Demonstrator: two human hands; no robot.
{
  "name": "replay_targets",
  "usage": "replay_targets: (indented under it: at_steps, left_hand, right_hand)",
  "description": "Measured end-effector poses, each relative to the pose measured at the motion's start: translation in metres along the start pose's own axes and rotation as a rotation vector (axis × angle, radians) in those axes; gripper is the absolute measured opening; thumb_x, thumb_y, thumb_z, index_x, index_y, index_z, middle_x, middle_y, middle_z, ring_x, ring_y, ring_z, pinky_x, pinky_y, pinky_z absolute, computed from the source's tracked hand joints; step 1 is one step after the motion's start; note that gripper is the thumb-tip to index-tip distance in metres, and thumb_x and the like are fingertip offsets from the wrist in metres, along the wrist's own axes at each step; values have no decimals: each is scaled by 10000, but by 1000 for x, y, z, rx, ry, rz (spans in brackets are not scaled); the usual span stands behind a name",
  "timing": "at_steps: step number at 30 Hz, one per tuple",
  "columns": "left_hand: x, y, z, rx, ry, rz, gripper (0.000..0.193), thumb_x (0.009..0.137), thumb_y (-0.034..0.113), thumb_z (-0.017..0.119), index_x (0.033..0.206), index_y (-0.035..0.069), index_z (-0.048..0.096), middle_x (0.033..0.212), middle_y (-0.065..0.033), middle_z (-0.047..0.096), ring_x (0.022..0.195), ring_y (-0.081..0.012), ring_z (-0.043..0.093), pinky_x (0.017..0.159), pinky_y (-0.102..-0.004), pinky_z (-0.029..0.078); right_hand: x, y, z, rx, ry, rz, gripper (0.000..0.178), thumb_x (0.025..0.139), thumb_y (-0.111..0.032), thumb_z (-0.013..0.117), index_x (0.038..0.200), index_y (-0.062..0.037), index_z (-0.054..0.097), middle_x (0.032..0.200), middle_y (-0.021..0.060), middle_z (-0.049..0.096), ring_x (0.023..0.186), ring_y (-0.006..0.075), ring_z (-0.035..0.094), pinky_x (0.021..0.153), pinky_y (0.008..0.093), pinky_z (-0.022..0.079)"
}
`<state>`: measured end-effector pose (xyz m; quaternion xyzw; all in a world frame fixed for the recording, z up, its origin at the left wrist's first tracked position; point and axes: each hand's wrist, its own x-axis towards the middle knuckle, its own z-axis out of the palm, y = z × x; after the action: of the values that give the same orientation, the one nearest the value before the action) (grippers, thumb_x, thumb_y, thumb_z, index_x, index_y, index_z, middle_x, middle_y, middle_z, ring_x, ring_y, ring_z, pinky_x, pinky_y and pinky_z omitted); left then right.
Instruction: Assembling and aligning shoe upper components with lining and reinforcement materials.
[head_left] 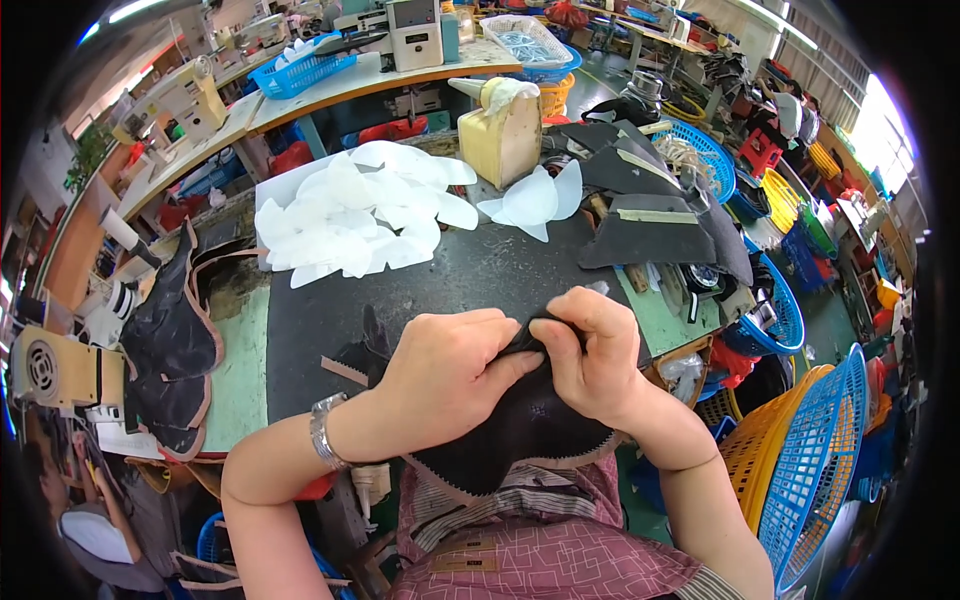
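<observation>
Both of my hands pinch the upper edge of a black shoe upper point(520, 425), a dark piece with a tan zigzag-cut border along its lower side. My left hand point(450, 365) grips it between thumb and curled fingers, and a metal watch sits on that wrist. Close beside it, my right hand point(590, 350) presses the same edge between thumb and bent forefinger. The piece hangs down over the near edge of the dark work mat point(480, 270), in front of my patterned apron point(560, 550). My fingers hide the pinched fold.
White thin cut pieces point(360, 210) lie heaped at the back left of the mat, with a few more near a yellowish container point(500, 135). Dark sheets point(650, 220) stack at the right. More black uppers point(170, 330) lie at the left. Blue and yellow baskets point(810, 470) stand right.
</observation>
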<state>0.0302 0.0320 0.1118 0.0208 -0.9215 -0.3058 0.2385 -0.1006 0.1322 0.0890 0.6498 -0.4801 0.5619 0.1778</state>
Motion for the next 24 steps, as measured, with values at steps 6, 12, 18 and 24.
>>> replay_targets:
  at_steps: [6,12,18,24]
  left_hand:
    - [16,4,18,98,276,64,153,755,133,619,765,37,500,657,-126,524,612,-309,565,506,-377,445]
    - [65,-23,-22,183,622,40,244,827,207,604,707,25,495,552,-143,483,459,-238,489,443,-326,377]
    - [93,-83,-43,-1225,956,-33,307,918,331,492,958,43,591,924,-41,610,787,-88,557,667,-227,465]
    - [-80,-303,-15,-1408,406,-226,320,936,311,446,1121,56,500,1017,-51,561,864,-136,547,743,-266,470]
  right_hand:
    - [17,14,-5,-191,-14,-115,199,770,47,582,957,11,523,731,84,606,502,213,574,441,295,436]
    - [41,35,-48,-349,261,219,291,766,-151,661,1014,-80,527,763,37,580,618,130,543,561,262,443]
    - [-13,13,-32,-485,-157,-2,746,672,-410,737,1187,28,422,1190,199,485,1133,336,460,975,495,308]
    - [-76,47,6,-613,-702,-173,229,680,-125,530,894,-43,530,746,51,472,734,197,511,954,439,335]
